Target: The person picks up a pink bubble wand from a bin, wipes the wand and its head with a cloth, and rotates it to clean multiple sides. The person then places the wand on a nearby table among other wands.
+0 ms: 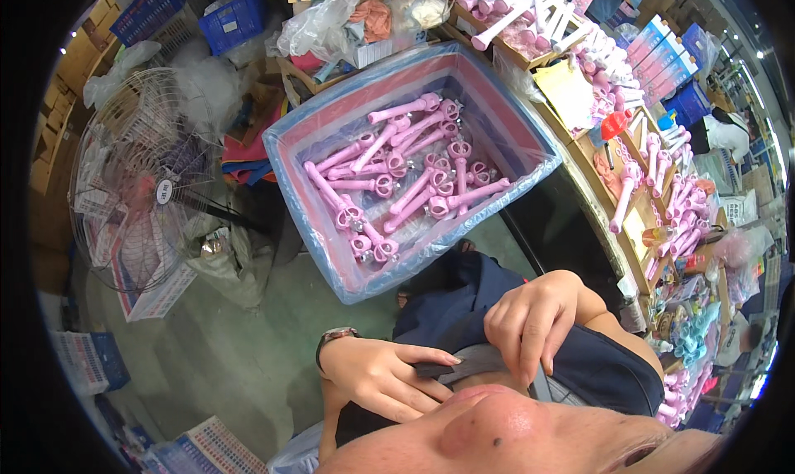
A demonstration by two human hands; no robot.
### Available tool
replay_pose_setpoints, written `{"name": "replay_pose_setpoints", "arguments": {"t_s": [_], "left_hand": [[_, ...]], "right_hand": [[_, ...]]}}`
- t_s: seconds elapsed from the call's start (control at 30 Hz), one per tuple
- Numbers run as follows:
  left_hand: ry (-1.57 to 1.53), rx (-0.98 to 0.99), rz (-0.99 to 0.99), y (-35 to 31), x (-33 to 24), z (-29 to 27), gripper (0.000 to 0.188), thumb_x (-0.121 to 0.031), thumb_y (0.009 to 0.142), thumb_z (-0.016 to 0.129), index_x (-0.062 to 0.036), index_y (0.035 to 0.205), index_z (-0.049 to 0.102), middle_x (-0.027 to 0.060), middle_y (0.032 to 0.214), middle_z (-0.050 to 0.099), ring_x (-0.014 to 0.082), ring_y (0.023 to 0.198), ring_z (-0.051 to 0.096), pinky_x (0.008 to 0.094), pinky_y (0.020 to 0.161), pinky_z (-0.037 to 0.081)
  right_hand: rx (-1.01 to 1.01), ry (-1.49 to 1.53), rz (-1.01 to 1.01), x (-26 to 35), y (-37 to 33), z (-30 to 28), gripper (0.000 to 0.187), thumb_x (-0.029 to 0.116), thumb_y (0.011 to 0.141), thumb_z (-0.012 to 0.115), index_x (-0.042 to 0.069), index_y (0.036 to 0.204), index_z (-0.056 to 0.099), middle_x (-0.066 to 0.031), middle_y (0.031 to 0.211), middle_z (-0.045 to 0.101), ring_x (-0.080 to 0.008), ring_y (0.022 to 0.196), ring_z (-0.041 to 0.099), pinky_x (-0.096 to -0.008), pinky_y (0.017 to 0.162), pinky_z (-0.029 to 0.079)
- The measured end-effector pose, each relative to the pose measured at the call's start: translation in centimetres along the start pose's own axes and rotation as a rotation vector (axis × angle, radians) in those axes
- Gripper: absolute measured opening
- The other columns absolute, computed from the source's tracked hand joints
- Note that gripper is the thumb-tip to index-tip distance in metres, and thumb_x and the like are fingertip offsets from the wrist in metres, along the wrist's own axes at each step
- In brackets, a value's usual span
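Left hand [385, 379], wearing a dark-strapped wristwatch [335, 339], fingers long and slightly spread, laid against a grey cloth neckline [480, 362] on a navy fabric garment [604, 375]; can't tell if it grips any cloth. Right hand [530, 321] half curled, fingertips bunched down at the same neckline, pinch not confirmable. Neckline sits at the bottom centre, between both hands. Beyond them, a blue-and-pink striped bin with clear film lining [327, 263] holds loosely heaped lilac-pink plastic wands [406, 197], ring heads overlapping, none in hand. Risks, my judgement: cloth could slip if the right fingertips have only a light hold; the watch could snag the fabric, being so close; heaped wands could hook each other by their rings; more wands, piled along the wooden workbench [571, 139] at right, could roll off if bumped
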State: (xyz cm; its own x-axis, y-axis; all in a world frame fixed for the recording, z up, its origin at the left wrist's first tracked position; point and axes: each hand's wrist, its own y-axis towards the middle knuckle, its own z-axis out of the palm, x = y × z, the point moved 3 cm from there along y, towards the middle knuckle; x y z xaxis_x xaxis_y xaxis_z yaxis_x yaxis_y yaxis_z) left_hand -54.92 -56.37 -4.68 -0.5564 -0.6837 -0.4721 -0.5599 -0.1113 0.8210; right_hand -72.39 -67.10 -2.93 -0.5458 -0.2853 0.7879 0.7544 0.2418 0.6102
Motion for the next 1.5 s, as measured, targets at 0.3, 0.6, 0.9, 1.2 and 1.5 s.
{"name": "replay_pose_setpoints", "arguments": {"t_s": [0.3, 0.6, 0.9, 1.2, 1.5], "left_hand": [[0.168, -0.160, -0.002, 4.1, 6.1, -1.6, 0.074, -0.063, 0.083, 0.042, 0.0069, 0.098, 0.062, 0.0220, 0.100, 0.062, 0.0353, 0.104, 0.060, 0.0565, 0.099, 0.029], [0.020, -0.434, 0.065, 5.8, 14.9, -2.6, 0.011, -0.009, 0.086, 0.060, -0.0028, 0.090, 0.068, 0.0152, 0.098, 0.065, 0.0260, 0.085, 0.062, 0.0429, 0.083, 0.044], [-0.045, -0.628, 0.050, 7.1, 20.8, -3.5, 0.014, -0.005, 0.087, 0.057, 0.0013, 0.096, 0.066, 0.0210, 0.105, 0.061, 0.0260, 0.081, 0.057, 0.0349, 0.068, 0.046], [-0.038, -0.835, -0.165, -3.0, 22.0, -8.4, 0.015, -0.015, 0.089, 0.059, -0.0015, 0.094, 0.063, 0.0171, 0.088, 0.065, 0.0235, 0.075, 0.062, 0.0376, 0.067, 0.046], [-0.083, -1.637, -1.571, -39.4, 28.6, -9.0, 0.041, -0.029, 0.091, 0.057, -0.0014, 0.119, 0.050, 0.0079, 0.113, 0.058, 0.0147, 0.101, 0.056, 0.0277, 0.083, 0.044]], "right_hand": [[-0.045, -0.024, -0.067, 4.0, -6.8, -5.6, 0.022, 0.013, 0.085, 0.065, 0.001, 0.104, 0.066, -0.0112, 0.098, 0.065, -0.0230, 0.080, 0.059, -0.0338, 0.068, 0.042], [0.017, 0.219, 0.026, 7.1, -16.3, -13.2, 0.020, 0.009, 0.084, 0.065, -0.001, 0.101, 0.066, -0.0114, 0.099, 0.066, -0.0242, 0.079, 0.059, -0.0341, 0.069, 0.042], [0.019, 0.297, 0.220, 7.3, -19.5, -19.1, 0.029, 0.014, 0.080, 0.070, -0.001, 0.105, 0.065, -0.0126, 0.105, 0.063, -0.0264, 0.091, 0.058, -0.0342, 0.079, 0.044], [0.070, 0.267, 0.080, 5.4, -14.1, -19.9, 0.027, 0.016, 0.081, 0.070, 0.002, 0.104, 0.066, -0.0105, 0.104, 0.064, -0.0232, 0.089, 0.059, -0.0359, 0.075, 0.043], [-0.641, 0.448, 0.583, -5.7, -12.8, -23.3, 0.023, 0.014, 0.088, 0.060, -0.001, 0.105, 0.062, -0.0114, 0.101, 0.062, -0.0215, 0.095, 0.057, -0.0343, 0.086, 0.043]]}}
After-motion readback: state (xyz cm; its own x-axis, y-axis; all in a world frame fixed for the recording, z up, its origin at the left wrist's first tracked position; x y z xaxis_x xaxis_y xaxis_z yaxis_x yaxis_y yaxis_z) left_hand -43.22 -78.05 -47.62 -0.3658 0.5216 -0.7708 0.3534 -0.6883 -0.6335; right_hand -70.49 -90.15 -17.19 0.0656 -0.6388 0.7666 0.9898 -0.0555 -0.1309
